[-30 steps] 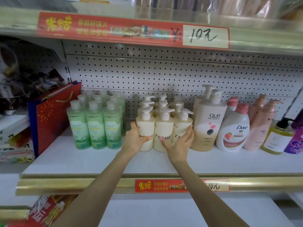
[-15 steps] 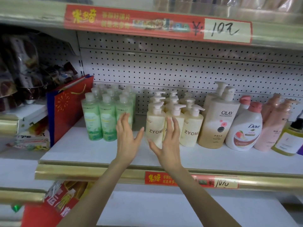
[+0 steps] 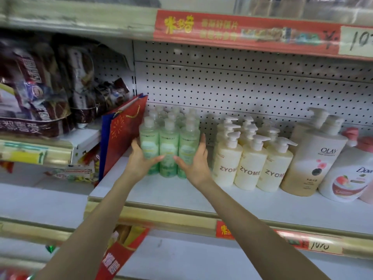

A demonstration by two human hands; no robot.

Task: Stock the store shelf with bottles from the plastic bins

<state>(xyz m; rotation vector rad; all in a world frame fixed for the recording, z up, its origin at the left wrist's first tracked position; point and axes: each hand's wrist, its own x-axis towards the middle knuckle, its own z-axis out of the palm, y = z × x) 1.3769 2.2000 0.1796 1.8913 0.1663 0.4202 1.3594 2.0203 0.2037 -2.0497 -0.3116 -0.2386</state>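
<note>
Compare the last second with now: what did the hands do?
Both hands released the cream ZYOME bottles and moved left; the left hand and right hand now cup the green bottles from either side. All bottles stand as before, Olay bottle included.

A shop — price strip (image 3: 252, 33) on stocked shelf (image 3: 181, 190).

Capped bottles (image 3: 169, 146) left of pump bottles (image 3: 250, 164); both on shelf (image 3: 181, 197)

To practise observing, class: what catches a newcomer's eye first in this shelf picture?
The left grip and right grip press either side of the green bottles at the left end of the shelf. Cream ZYOME pump bottles stand to their right, under a red price strip.
</note>
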